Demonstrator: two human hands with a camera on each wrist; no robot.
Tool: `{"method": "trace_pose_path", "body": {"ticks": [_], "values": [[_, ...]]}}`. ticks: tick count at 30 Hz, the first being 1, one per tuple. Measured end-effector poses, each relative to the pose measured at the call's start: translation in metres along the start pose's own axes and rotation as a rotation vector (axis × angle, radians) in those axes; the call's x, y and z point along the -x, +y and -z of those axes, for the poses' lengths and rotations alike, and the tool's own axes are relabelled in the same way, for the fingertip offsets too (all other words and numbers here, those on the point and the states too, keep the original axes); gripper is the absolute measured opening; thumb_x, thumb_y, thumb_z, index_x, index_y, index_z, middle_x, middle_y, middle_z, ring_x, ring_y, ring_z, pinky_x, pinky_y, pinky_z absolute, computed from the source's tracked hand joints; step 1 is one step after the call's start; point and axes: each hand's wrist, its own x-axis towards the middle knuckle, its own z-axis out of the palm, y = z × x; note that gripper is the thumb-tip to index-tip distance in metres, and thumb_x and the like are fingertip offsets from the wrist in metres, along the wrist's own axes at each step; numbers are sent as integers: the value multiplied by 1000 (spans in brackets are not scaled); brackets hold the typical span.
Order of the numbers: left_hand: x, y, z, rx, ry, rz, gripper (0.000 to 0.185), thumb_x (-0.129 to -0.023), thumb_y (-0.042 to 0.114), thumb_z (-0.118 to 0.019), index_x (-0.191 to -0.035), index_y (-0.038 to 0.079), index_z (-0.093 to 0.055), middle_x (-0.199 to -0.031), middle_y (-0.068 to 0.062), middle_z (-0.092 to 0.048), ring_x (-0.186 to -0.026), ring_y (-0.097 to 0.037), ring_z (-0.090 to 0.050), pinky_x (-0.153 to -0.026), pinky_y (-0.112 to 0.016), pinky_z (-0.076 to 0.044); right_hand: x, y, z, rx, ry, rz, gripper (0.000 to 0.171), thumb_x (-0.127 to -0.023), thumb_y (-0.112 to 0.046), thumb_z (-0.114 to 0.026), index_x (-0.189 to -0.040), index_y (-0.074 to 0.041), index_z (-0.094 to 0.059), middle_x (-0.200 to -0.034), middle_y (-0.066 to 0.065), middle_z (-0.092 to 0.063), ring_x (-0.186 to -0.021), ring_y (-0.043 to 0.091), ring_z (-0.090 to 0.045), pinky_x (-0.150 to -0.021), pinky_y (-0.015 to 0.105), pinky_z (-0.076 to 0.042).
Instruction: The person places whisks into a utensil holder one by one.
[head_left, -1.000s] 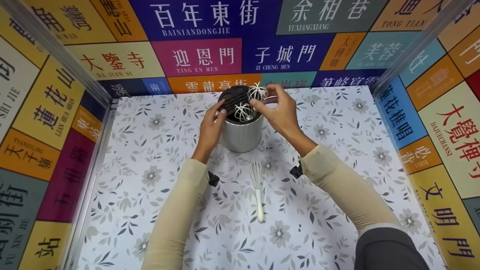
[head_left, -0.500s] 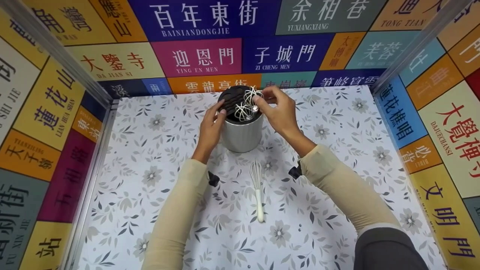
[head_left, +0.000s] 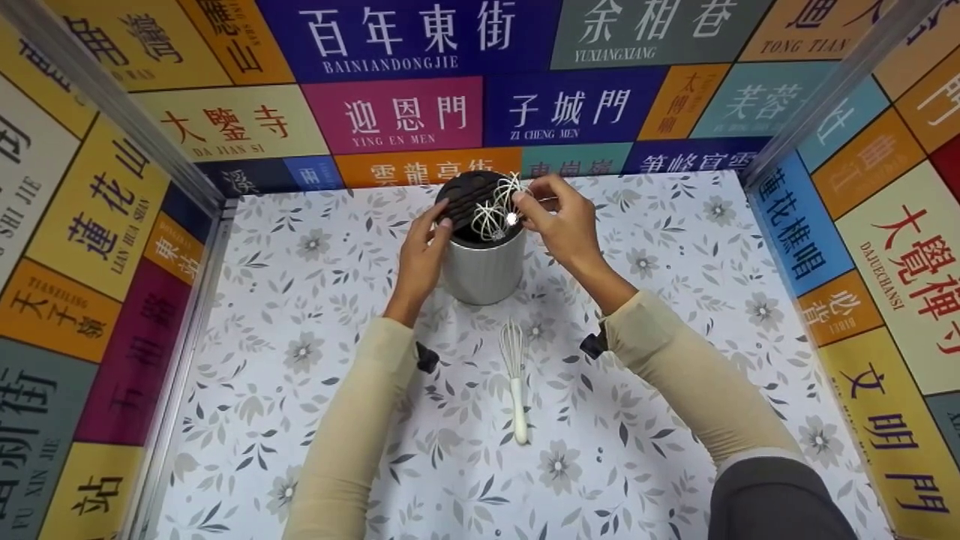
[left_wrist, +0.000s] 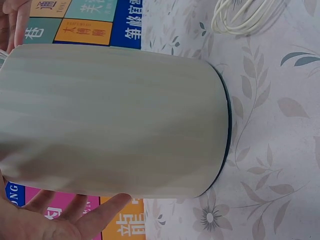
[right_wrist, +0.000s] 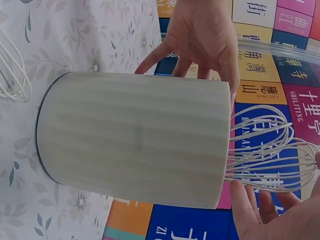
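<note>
The right hand point(head_left: 564, 222) is at the far right rim of the utensil holder point(head_left: 484, 262), its fingertips pinching the wire loops of a whisk point(head_left: 504, 204) that stands head-up in the holder; in the right wrist view those loops point(right_wrist: 270, 150) jut out past the rim just beside the fingertips point(right_wrist: 245, 200). The left hand point(head_left: 421, 251) rests against the holder's left side with fingers fairly straight, fingertips up at the rim, steadying rather than clasping it; the left wrist view shows the same flat fingers point(left_wrist: 75, 215) lying along the ribbed pale wall point(left_wrist: 115, 120).

The holder stands upright at the far middle of the floral counter point(head_left: 675, 390), a dark slotted utensil point(head_left: 469, 199) in it beside two wire whisk heads. By the look of it, the whisks in the holder are seated or nearly so, the pinched one perhaps not yet let go. One more whisk point(head_left: 516, 375), white-handled, lies flat on the counter near the holder's base, between the two forearms, untouched, so that one appears to be what is left.
</note>
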Motion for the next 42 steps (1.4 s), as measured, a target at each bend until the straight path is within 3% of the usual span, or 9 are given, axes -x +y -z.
{"method": "trace_pose_path", "body": {"ticks": [7, 16, 24, 34, 42], "values": [[0, -1, 0, 4, -3, -2, 43, -108, 40, -48, -150, 29, -54, -153, -2, -51, -142, -15, -46, -116, -34, -43, 3, 1, 2, -9, -2, -27, 36, -90, -45, -74, -107, -13, -67, -108, 7, -70, -97, 19, -70, -75, 32, -64], [1, -1, 0, 10, -1, -6, 43, -108, 38, -49, -149, 27, -54, -153, -1, -51, -143, -14, -45, -115, -34, -42, 7, 3, 1, -18, -1, -59, 39, -88, -48, -75, -105, -14, -66, -105, 8, -66, -99, 35, -72, -78, 39, -65], [1, 0, 0, 27, -1, 16, 42, -107, 40, -50, -148, 31, -55, -153, 0, -51, -142, -15, -46, -115, -34, -43, 18, 11, 1, -51, -10, -86, 58, -86, -50, -79, -122, -9, -63, -110, 10, -66, -95, 22, -70, -78, 35, -64], [1, -1, 0, 25, -3, 5, 43, -107, 41, -49, -148, 31, -55, -152, -1, -52, -141, -14, -46, -115, -35, -43, 38, 31, 15, -92, -18, -154, 43, -89, -38, -79, -116, -10, -60, -109, 10, -65, -94, 22, -71, -78, 36, -64], [1, -1, 1, 14, -8, -7, 44, -108, 42, -48, -149, 30, -54, -153, 0, -50, -143, -14, -44, -116, -35, -42, 55, 55, 26, -55, -70, -199, 44, -90, -39, -78, -113, -6, -61, -106, 12, -64, -91, 22, -74, -80, 42, -64]]}}
